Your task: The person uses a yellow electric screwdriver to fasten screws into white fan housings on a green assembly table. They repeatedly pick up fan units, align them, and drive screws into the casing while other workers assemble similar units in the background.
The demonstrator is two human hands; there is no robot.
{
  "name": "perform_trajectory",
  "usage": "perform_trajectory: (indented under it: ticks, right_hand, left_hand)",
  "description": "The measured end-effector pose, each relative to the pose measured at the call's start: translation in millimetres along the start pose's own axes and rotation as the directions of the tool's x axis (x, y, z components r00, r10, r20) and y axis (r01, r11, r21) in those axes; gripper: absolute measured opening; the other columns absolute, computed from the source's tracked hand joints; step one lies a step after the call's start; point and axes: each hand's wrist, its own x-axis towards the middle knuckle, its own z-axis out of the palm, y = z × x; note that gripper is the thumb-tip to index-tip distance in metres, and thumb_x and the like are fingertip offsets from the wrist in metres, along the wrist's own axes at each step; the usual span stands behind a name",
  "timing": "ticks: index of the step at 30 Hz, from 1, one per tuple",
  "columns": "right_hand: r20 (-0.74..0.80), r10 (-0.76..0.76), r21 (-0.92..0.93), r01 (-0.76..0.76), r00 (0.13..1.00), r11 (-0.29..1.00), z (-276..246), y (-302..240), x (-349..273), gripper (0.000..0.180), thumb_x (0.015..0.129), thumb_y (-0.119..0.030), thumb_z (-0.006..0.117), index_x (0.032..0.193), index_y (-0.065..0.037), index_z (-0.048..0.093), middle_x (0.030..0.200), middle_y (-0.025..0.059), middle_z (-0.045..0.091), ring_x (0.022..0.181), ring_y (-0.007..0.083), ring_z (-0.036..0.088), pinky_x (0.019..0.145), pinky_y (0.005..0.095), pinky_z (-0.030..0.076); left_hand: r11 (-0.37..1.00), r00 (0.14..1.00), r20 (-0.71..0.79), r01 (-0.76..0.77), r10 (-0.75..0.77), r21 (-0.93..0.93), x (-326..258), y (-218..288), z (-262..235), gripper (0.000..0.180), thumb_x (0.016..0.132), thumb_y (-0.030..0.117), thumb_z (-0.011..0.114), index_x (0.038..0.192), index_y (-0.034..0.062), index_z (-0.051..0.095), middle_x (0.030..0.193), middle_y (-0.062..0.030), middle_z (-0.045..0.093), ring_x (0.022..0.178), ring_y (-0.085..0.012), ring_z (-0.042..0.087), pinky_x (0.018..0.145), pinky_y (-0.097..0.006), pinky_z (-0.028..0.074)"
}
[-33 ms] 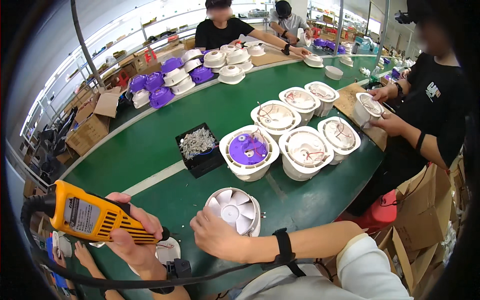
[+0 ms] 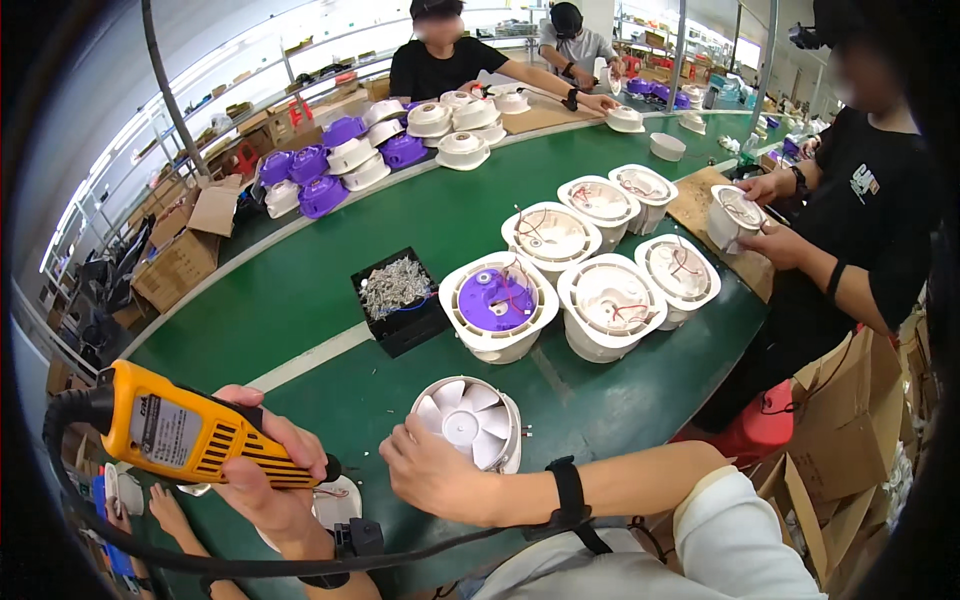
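My left hand [image 2: 275, 470] is closed around a yellow-and-black corded electric screwdriver [image 2: 190, 430], whose dark tip points right, toward my other hand. A round white fan unit [image 2: 460, 428] with pale blades faces up on the green table in front of me. Over its lower left rim lies my right hand [image 2: 435, 475], fingers curled. What those fingers grip, if anything, is hidden. Partly behind my left wrist is a white part [image 2: 338, 505] with a red wire. Beyond the fan unit, a black box [image 2: 412, 338] holds many small metal screws [image 2: 396, 288].
Several white housings [image 2: 612, 300] with red wires stand ahead to the right, one with a purple insert [image 2: 495, 298]. Purple and white covers [image 2: 350, 155] are piled at the far edge. A co-worker [image 2: 860, 190] at right holds a housing. The screwdriver's black cable [image 2: 400, 562] crosses before me.
The white cover under the far co-worker's hand has shifted very slightly to the left. Both my hands keep their places.
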Motion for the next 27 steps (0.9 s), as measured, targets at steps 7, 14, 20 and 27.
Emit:
perform_trajectory:
  ticks: [7,14,20,27]
  right_hand:
    - [-0.094,0.034,0.06,-0.028,0.995,0.998,-1.1,11.0,1.3,0.036,0.077,-0.028,0.061,0.1,0.0,0.065,0.109,0.0198,0.056,0.108,0.0333,0.051,0.099,0.0523,0.036]
    - [0.152,0.492,0.2,-0.514,0.857,0.834,-13.3,24.2,-21.1,0.093,0.072,-0.055,0.07,0.135,0.006,0.039,0.13,0.0327,0.039,0.123,0.0458,0.038,0.103,0.061,0.028]
    - [0.0,0.132,0.393,-0.122,0.991,0.911,0.4,59.4,-45.9,0.087,0.071,-0.046,0.072,0.138,-0.003,0.036,0.135,0.0316,0.034,0.128,0.0462,0.032,0.107,0.0589,0.024]
    - [0.104,0.24,0.568,-0.256,0.965,0.782,-14.8,75.3,-58.4,0.09,0.068,-0.047,0.074,0.136,-0.001,0.038,0.138,0.0324,0.032,0.134,0.0458,0.028,0.109,0.056,0.021]
  left_hand:
    - [1.0,1.0,-0.015,-0.009,0.009,-0.006,0.6,-0.8,4.6,0.081,0.079,0.064,0.063,0.113,-0.005,0.037,0.055,-0.0057,0.05,0.038,-0.0129,0.046,0.036,-0.024,0.039]
    - [0.993,0.992,0.091,-0.079,0.087,-0.086,-1.0,-2.4,-4.1,0.063,0.09,0.058,0.052,0.116,0.0021,0.036,0.056,-0.0037,0.048,0.038,-0.0123,0.046,0.035,-0.024,0.038]
    - [0.985,0.989,0.132,-0.038,0.061,-0.17,-3.8,-9.9,8.1,0.065,0.091,0.06,0.049,0.118,0.0026,0.035,0.056,-0.0036,0.048,0.038,-0.0127,0.047,0.034,-0.025,0.039]
    - [0.959,0.992,0.123,0.06,-0.027,-0.276,-10.4,-18.1,14.0,0.073,0.087,0.067,0.047,0.123,0.004,0.036,0.059,-0.0042,0.045,0.038,-0.0134,0.041,0.035,-0.026,0.037]
